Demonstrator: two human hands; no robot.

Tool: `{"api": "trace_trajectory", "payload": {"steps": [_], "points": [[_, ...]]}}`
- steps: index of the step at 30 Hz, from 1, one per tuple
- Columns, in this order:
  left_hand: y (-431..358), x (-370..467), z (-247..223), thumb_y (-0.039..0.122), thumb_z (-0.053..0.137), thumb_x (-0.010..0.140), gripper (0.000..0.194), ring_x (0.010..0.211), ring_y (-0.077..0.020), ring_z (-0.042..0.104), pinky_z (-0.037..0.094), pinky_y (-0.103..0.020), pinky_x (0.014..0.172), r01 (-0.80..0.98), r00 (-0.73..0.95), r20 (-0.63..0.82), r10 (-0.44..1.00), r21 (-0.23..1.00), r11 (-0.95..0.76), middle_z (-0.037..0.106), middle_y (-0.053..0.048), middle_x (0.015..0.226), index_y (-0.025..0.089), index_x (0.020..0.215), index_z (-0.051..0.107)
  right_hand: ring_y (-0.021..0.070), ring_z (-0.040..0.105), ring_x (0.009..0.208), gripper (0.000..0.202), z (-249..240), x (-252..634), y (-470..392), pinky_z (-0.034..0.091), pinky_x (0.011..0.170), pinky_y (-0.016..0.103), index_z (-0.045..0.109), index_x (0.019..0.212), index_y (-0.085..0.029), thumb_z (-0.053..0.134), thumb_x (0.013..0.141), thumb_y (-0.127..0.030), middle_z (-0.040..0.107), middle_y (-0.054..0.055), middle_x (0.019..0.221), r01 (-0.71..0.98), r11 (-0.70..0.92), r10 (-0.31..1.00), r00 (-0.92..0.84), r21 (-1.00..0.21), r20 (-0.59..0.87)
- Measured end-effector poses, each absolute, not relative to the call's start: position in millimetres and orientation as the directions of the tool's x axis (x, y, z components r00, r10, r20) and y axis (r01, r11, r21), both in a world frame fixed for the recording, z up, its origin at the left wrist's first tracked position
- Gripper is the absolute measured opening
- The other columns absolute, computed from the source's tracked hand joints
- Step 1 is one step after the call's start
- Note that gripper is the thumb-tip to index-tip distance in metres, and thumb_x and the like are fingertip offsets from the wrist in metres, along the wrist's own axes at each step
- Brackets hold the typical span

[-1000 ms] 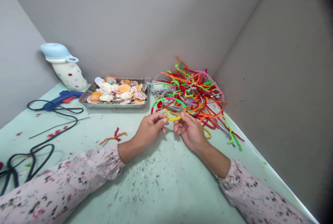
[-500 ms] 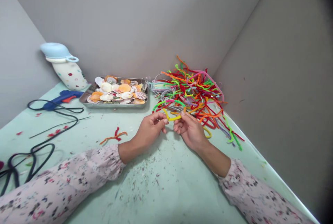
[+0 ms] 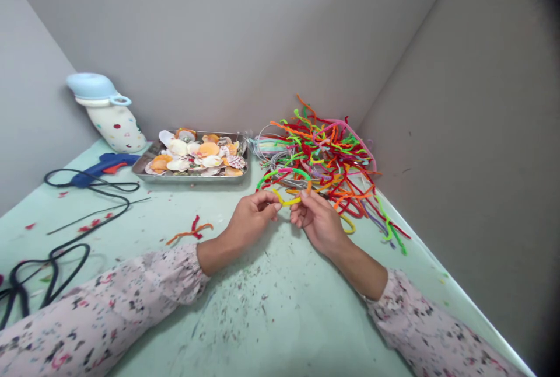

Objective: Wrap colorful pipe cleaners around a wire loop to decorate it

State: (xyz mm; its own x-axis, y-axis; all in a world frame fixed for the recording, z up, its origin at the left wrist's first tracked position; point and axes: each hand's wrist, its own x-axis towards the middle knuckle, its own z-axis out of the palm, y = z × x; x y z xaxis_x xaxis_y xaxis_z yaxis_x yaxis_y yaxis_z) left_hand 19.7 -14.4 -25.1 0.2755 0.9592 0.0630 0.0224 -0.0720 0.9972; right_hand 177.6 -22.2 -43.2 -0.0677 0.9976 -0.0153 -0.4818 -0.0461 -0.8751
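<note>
Between my hands is a ring wound in fuzzy pipe cleaners [image 3: 301,173], its far arc green, pink and orange and its near side yellow. My left hand [image 3: 254,213] pinches the ring's near left part between thumb and forefinger. Thumb and fingers of my right hand [image 3: 321,219] close on the yellow and orange part at the right. A short yellow end [image 3: 277,196] sticks up beside my left fingertips. Just behind the ring lies a tangled heap of pipe cleaners [image 3: 332,143] in red, orange, green and purple. My fingers hide parts of the ring.
A metal tray [image 3: 192,179] of seashells [image 3: 209,149] stands at the back. Left of it are a blue glue gun [image 3: 98,170] with a looping black cord [image 3: 72,241] and a white bottle with a blue lid [image 3: 114,123]. A small orange-and-red twisted piece [image 3: 192,231] lies near my left wrist.
The yellow end by my left fingertips stands lower and closer to the ring than before. Both hands keep their hold and have hardly shifted.
</note>
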Motion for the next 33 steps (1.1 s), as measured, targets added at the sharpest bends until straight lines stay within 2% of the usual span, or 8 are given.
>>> {"api": "trace_trajectory", "payload": {"steps": [12, 18, 27, 33], "points": [[-17, 20, -28, 0.025, 0.063, 0.074, 0.012, 0.056, -0.0085, 0.05, 0.039, -0.021, 0.054, -0.012, 0.28, 0.073, 0.957, 0.997, -0.073, 0.057, 0.003, 0.065, 0.014, 0.079, 0.06, 0.0105, 0.059, 0.047, 0.023, -42, 177, -23, 0.042, 0.039, 0.017, 0.056, 0.078, -0.017, 0.067, 0.076, -0.036, 0.063, 0.0, 0.06, -0.489, -0.044, 0.998, -0.06, -0.871, -0.016], [-16, 21, -26, 0.025, 0.066, 0.07, 0.013, 0.056, -0.0092, 0.051, 0.039, -0.022, 0.055, -0.026, 0.257, 0.071, 0.964, 0.997, -0.067, 0.057, 0.002, 0.063, 0.014, 0.073, 0.06, 0.0107, 0.06, 0.047, 0.023, -43, 177, -23, 0.043, 0.039, 0.017, 0.056, 0.079, -0.017, 0.068, 0.075, -0.036, 0.063, 0.0, 0.06, -0.491, -0.057, 0.997, -0.07, -0.869, -0.026], [-20, 17, -26, 0.022, 0.059, 0.077, 0.008, 0.062, -0.0111, 0.051, 0.039, -0.022, 0.059, 0.07, 0.273, 0.221, 0.936, 0.966, -0.248, 0.057, 0.0, 0.066, 0.016, 0.073, 0.058, 0.0099, 0.058, 0.044, 0.02, -39, 173, -25, 0.041, 0.037, 0.016, 0.057, 0.074, -0.016, 0.069, 0.073, -0.032, 0.063, -0.001, 0.057, -0.544, -0.099, 0.995, -0.061, -0.833, -0.079], [-24, 14, -22, 0.018, 0.054, 0.081, 0.008, 0.068, -0.0117, 0.051, 0.039, -0.023, 0.064, 0.223, 0.307, 0.406, 0.861, 0.849, -0.48, 0.055, -0.001, 0.074, 0.017, 0.075, 0.058, 0.0099, 0.058, 0.043, 0.019, -39, 173, -25, 0.041, 0.037, 0.017, 0.057, 0.072, -0.015, 0.07, 0.073, -0.03, 0.063, -0.001, 0.056, -0.568, -0.118, 0.993, -0.085, -0.814, -0.085]]}}
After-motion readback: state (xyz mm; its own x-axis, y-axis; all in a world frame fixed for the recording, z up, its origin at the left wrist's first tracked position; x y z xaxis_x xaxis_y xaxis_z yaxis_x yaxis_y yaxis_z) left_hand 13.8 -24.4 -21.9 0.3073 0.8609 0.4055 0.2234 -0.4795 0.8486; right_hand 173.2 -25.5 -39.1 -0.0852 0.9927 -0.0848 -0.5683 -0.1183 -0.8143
